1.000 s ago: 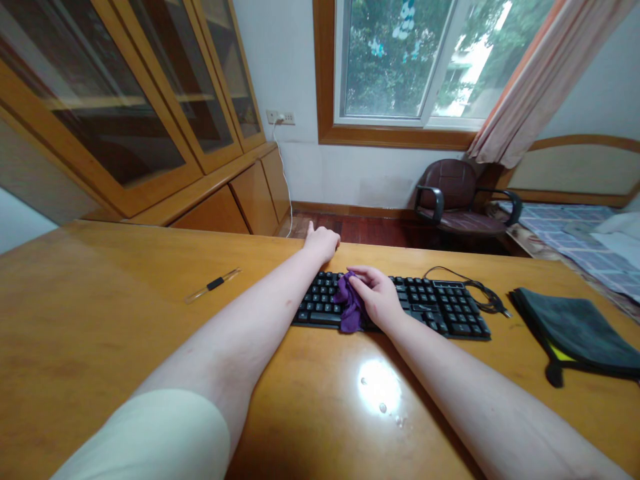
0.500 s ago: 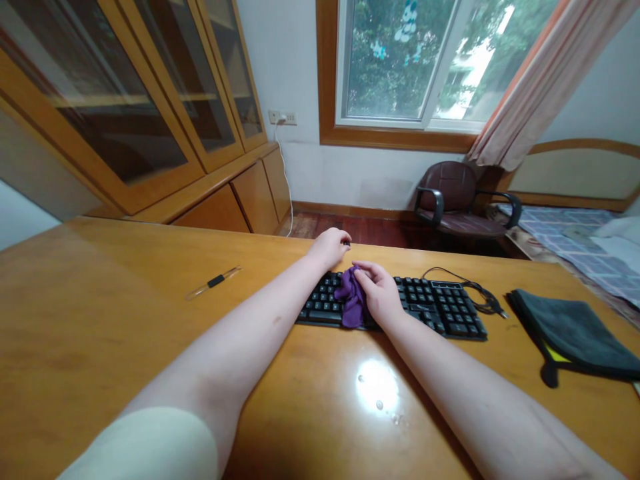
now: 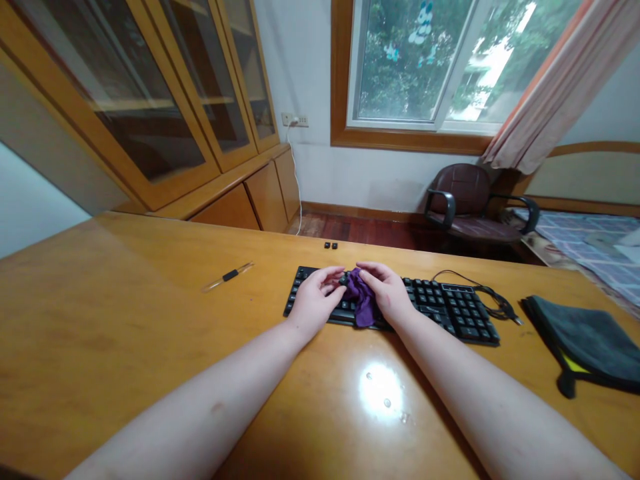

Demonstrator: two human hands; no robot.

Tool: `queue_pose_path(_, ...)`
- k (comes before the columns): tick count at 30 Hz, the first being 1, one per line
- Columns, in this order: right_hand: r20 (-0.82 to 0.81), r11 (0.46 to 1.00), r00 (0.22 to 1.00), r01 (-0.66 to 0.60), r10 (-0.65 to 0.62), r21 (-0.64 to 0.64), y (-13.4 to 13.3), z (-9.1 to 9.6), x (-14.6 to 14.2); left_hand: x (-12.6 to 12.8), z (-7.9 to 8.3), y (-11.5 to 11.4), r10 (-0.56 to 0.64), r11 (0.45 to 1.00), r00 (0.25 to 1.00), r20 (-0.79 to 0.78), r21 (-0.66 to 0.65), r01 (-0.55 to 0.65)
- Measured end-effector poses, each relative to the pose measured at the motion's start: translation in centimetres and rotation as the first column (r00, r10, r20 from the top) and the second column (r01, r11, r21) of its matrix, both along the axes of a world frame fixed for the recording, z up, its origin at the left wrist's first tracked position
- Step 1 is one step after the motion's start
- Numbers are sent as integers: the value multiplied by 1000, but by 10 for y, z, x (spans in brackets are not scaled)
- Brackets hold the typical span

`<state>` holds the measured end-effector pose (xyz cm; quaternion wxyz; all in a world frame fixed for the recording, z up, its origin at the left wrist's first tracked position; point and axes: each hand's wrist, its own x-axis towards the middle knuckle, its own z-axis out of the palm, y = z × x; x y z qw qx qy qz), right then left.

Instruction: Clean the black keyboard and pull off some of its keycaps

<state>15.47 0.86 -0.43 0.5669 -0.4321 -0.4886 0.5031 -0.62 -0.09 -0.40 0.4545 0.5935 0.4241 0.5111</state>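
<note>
A black keyboard lies across the table under both of my hands. My right hand is closed on a crumpled purple cloth, which hangs down over the keys. Just left of it, my left hand pinches a small dark keycap against the cloth's edge; the fingers partly hide it. Two loose black keycaps, a left one and a right one, sit side by side near the table's far edge.
Left of the keyboard lies a thin wire tool with a black grip. The coiled keyboard cable and a dark grey zippered pouch are at the right. Beyond the table stands a brown armchair.
My left hand has come back from the far table edge to the cloth over the keyboard, uncovering two keycaps there. My right hand stays on the cloth. The view has shifted slightly.
</note>
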Motion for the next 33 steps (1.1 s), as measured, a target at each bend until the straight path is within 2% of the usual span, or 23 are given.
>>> queue_pose_path(7,44,999,998,-46,47,-26,-3,2,2,-2,2,-2,9,992,996,-86,130,3)
queue_pose_path(15,27,988,988,-152,152,-19,-4,2,3,-1,2,4,73,997,996,55,12,-74)
queue_pose_path(20,4,990,990,-141,141,-5,-3,-1,0,-2,1,3,75,997,996,40,-12,-75)
queue_pose_path(27,122,990,987,-114,103,82,-5,1,0,-2,1,3,51,998,999,-1,-32,-51)
queue_pose_path(33,207,982,976,-102,67,162,-6,2,1,-2,3,2,6,1000,1000,-10,1,-6)
